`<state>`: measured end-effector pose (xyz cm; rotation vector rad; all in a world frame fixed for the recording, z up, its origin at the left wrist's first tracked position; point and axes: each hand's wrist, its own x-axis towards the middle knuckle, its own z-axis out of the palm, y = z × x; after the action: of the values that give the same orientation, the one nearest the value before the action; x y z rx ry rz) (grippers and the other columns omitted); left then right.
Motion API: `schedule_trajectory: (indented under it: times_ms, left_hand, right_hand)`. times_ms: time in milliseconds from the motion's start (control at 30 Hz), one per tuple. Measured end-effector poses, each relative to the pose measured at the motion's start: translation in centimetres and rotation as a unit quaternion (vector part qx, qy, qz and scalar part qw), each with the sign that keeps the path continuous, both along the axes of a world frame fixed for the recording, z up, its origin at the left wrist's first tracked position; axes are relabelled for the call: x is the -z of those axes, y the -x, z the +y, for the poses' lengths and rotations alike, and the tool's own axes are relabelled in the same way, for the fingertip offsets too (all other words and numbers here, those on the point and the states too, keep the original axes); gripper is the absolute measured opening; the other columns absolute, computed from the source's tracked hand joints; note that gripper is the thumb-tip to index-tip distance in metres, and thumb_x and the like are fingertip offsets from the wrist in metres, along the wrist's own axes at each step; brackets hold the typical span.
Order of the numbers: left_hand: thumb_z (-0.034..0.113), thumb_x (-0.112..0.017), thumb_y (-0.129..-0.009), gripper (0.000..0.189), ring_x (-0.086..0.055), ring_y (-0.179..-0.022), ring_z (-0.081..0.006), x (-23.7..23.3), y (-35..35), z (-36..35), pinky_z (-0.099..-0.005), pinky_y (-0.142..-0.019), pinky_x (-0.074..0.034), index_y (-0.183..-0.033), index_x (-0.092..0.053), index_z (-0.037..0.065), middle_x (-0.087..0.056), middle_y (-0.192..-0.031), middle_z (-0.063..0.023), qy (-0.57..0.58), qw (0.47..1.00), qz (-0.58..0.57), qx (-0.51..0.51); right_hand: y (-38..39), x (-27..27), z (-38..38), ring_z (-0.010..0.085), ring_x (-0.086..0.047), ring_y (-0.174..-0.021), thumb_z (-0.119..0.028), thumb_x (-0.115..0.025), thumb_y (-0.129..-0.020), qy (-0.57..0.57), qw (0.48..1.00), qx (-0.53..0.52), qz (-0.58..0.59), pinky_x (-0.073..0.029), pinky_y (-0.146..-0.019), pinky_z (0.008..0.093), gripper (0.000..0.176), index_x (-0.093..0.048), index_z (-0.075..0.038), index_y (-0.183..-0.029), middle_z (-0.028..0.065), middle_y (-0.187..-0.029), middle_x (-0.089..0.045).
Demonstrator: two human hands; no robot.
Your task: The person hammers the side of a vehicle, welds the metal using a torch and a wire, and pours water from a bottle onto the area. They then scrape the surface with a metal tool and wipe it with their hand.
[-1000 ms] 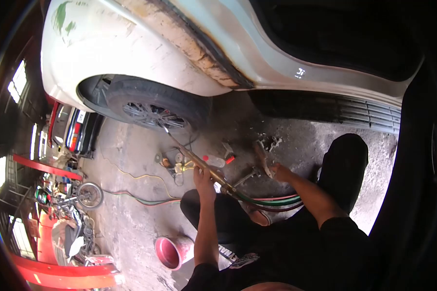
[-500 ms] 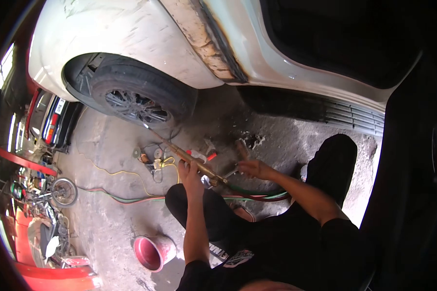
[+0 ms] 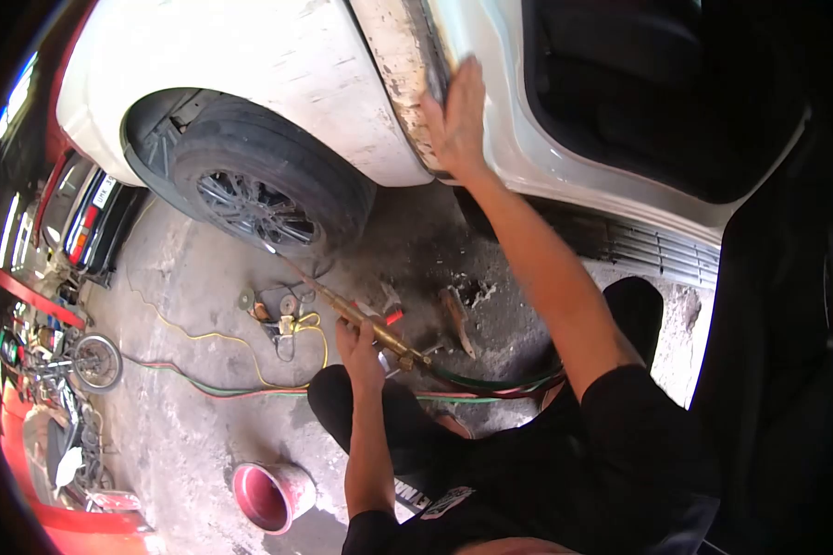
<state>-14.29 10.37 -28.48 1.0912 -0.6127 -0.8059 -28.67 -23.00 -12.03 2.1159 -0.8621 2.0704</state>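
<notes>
My left hand [image 3: 359,350] is wrapped round a brass torch [image 3: 375,330], whose thin nozzle points up and left toward the car's wheel [image 3: 264,199]. Green and red hoses [image 3: 472,384] run from the torch's rear end. My right hand [image 3: 458,120] is raised to the white car body, its fingers apart, lying against the scorched, bare strip [image 3: 400,69] beside the door opening. Whether anything is under its palm is hidden. Below, a flat worn piece [image 3: 456,322] lies on the ground.
A power tool with a yellow cord [image 3: 287,324] lies on the concrete floor [image 3: 190,305]. A red bucket [image 3: 273,498] stands lower left. A motorcycle [image 3: 74,388] and a dark car [image 3: 97,222] are at the left. My knees are beneath my arms.
My right hand has moved up from near the torch's rear end to the car body. The flat piece now lies in plain sight. My left hand still holds the torch.
</notes>
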Motion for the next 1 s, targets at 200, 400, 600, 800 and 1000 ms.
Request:
schedule_trajectory:
  times_ms: [200, 400, 600, 800, 1000]
  left_hand:
    - [0.006, -0.052, -0.103, 0.034, -0.071, -0.082, -0.0291, -0.1, 0.0, 0.4, -0.0453, -0.073, -0.064, -0.134, -0.037, 0.001, -0.064, -0.104, -0.0176, -0.001, 1.0, 0.017, 0.005]
    - [0.008, -0.053, -0.104, 0.032, -0.071, -0.08, -0.0296, -0.4, 0.5, 0.6, -0.0431, -0.071, -0.063, -0.132, -0.039, 0.001, -0.064, -0.104, -0.0172, 0.002, 1.0, 0.013, 0.0]
    - [0.015, -0.054, -0.106, 0.032, -0.073, -0.08, -0.0327, 0.4, -0.3, 0.8, -0.0446, -0.072, -0.064, -0.132, -0.039, 0.004, -0.062, -0.105, -0.0166, 0.024, 1.0, -0.001, 0.013]
    - [0.015, -0.055, -0.106, 0.034, -0.073, -0.081, -0.032, 0.1, -0.3, 1.2, -0.0438, -0.071, -0.064, -0.133, -0.038, 0.003, -0.062, -0.104, -0.0161, 0.001, 1.0, -0.003, -0.023]
    - [0.008, -0.054, -0.105, 0.031, -0.072, -0.08, -0.0293, -0.4, 0.0, 0.8, -0.0415, -0.072, -0.062, -0.132, -0.04, 0.002, -0.064, -0.103, -0.0157, 0.009, 1.0, 0.019, 0.006]
  right_hand:
    - [5.2, 6.2, 3.1, 0.048, -0.022, -0.154, -0.039, -0.054, -0.106, -0.153, 0.978, -0.143, 0.023, -0.022, -0.125, 0.0466, 0.08, -0.022, 0.015, -0.156, 0.0369, -0.164, -0.021]
    - [6.4, 3.7, 5.1, 0.0529, -0.027, -0.15, -0.039, -0.057, -0.105, -0.211, 0.972, -0.09, 0.049, -0.025, -0.124, 0.0458, 0.079, -0.029, 0.018, -0.152, 0.0421, -0.16, -0.024]
    - [3.6, -4.3, 2.9, 0.0537, -0.025, -0.15, -0.042, -0.056, -0.105, -0.052, 0.994, -0.093, -0.008, -0.023, -0.125, 0.0478, 0.084, -0.024, 0.019, -0.153, 0.0425, -0.159, -0.025]
    - [1.7, 8.6, 3.0, 0.0511, -0.023, -0.152, -0.04, -0.057, -0.105, -0.068, 0.994, 0.047, 0.065, -0.026, -0.124, 0.0462, 0.087, -0.016, 0.016, -0.157, 0.0402, -0.161, -0.024]
    - [6.4, 14.1, 4.9, 0.0501, -0.029, -0.15, -0.035, -0.061, -0.102, -0.24, 0.961, -0.1, 0.097, -0.033, -0.12, 0.0461, 0.083, -0.021, 0.014, -0.157, 0.0399, -0.161, -0.024]
